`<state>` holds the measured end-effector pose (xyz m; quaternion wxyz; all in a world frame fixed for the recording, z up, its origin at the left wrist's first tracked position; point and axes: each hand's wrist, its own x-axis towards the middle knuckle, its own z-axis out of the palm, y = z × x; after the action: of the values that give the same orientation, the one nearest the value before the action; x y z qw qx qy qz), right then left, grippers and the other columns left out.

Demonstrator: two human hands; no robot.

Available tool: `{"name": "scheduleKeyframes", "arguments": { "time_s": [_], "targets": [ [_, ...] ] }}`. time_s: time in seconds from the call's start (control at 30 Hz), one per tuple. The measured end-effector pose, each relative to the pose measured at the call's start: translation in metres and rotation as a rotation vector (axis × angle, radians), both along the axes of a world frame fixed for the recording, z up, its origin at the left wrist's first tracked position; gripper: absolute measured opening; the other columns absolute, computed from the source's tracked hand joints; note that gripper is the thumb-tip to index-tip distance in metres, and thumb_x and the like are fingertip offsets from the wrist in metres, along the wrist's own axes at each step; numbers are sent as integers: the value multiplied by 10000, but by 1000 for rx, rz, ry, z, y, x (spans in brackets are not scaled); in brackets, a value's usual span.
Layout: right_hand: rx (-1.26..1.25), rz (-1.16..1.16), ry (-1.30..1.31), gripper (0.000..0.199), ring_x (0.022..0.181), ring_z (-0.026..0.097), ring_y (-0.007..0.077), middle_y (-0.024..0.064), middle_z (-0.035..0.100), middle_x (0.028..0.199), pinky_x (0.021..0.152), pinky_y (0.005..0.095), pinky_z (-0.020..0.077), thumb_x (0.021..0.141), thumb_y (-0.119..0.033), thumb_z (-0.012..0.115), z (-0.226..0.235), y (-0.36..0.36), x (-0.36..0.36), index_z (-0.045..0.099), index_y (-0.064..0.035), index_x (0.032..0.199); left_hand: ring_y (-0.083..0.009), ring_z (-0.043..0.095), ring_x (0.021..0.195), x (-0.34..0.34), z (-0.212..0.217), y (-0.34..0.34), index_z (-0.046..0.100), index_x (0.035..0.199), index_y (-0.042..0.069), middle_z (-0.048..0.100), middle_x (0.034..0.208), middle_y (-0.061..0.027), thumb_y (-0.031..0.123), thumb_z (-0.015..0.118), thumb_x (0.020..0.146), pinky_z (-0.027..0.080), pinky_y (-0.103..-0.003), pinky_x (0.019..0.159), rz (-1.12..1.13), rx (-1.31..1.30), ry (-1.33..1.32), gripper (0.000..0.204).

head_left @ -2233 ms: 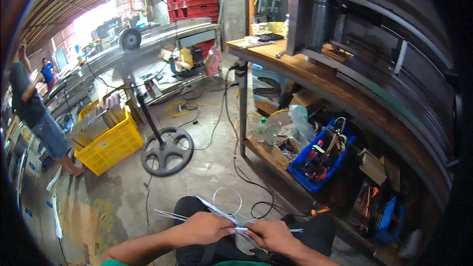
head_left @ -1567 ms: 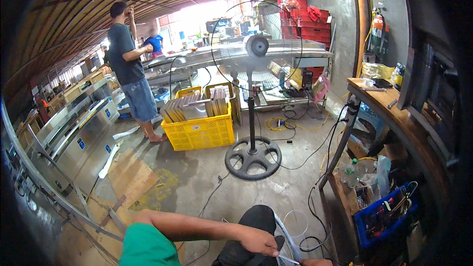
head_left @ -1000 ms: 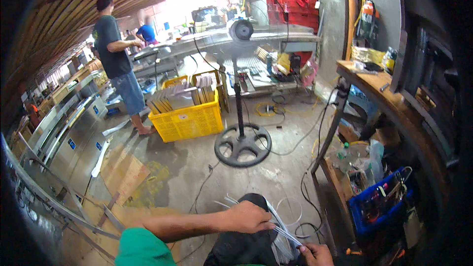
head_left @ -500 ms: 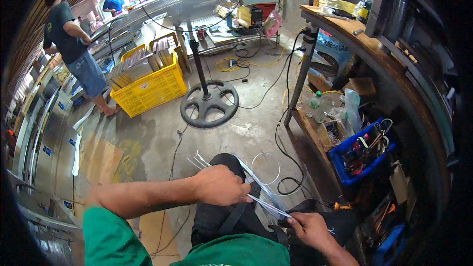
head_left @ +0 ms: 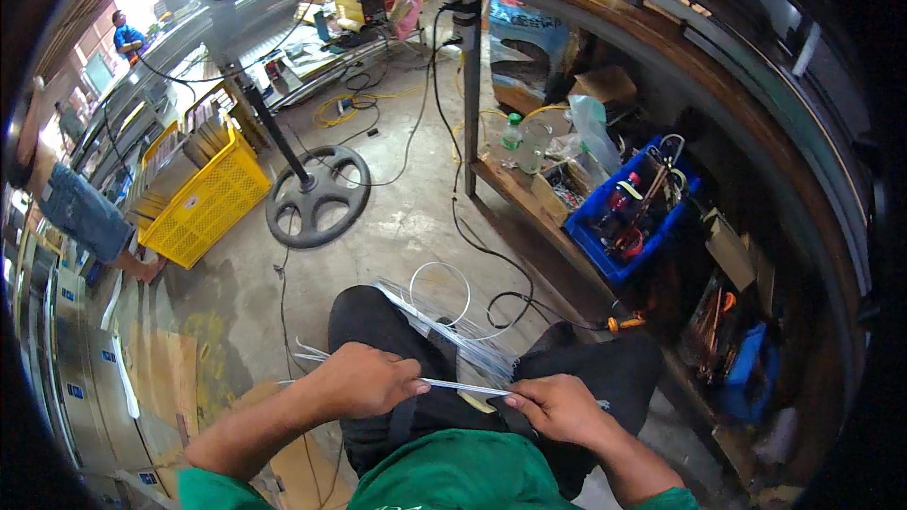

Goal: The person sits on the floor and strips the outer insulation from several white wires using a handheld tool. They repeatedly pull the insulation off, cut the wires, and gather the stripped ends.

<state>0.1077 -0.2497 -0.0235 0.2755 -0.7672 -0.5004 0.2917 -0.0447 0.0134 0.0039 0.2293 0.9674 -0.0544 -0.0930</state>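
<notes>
A thin bundle of white wires (head_left: 465,385) is stretched almost level between my two hands, above my lap. My left hand (head_left: 378,382) is closed around its left part, and loose wire ends (head_left: 310,353) stick out beyond that fist. At the other end, my right hand (head_left: 557,408) pinches the bundle between thumb and fingers. More clear-white wires (head_left: 452,332) lie across my dark-trousered legs just beyond the hands, and one wire curves up into a loop (head_left: 466,295).
Ahead stands a pole on a round spoked base (head_left: 319,196), beside a yellow crate (head_left: 210,200) of flat pieces. To the right, a workbench (head_left: 642,14) has a lower shelf with a blue bin (head_left: 619,269) and bottles. Black cable (head_left: 477,244) crosses the floor. A person (head_left: 80,208) stands far left.
My view has swung right, so surroundings sit further left. The held wires have gone from slanting to nearly level, the right hand now higher relative to the left. Both hands keep their hold.
</notes>
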Motion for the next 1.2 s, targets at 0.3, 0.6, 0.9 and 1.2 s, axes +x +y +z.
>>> {"name": "scheduleKeyframes", "arguments": {
  "time_s": [0.3,0.6,0.9,1.2],
  "targets": [
    [-62,121,-50,277,785,644,376,138,656,807,649,496,504,956,-337,502,-12,13,-15,628,-92,982,-389,616,663,5,-17,-37,543,854,69,620,702,-150,407,481,966,484,-502,581,-60,-42,174,361],
    [19,82,18,250,822,640,378,152,658,886,681,496,504,957,-298,492,-13,0,-10,620,-93,1023,-334,642,700,19,-35,-52,602,869,97,630,738,-106,385,566,915,501,-470,615,-110,7,41,294],
    [57,-844,-110,236,885,667,244,154,704,980,804,364,508,935,-223,558,-11,-148,95,682,-47,1029,-322,520,1177,42,20,19,591,1196,25,541,1284,-181,191,644,876,378,-424,1018,484,80,-585,364],
    [199,-1621,200,274,710,618,268,106,667,792,660,388,467,959,-265,535,-203,-253,190,659,-98,1137,-188,625,890,39,-82,36,625,1079,-27,663,966,-126,161,653,863,493,-315,795,685,-379,-123,287]
  ]
}}
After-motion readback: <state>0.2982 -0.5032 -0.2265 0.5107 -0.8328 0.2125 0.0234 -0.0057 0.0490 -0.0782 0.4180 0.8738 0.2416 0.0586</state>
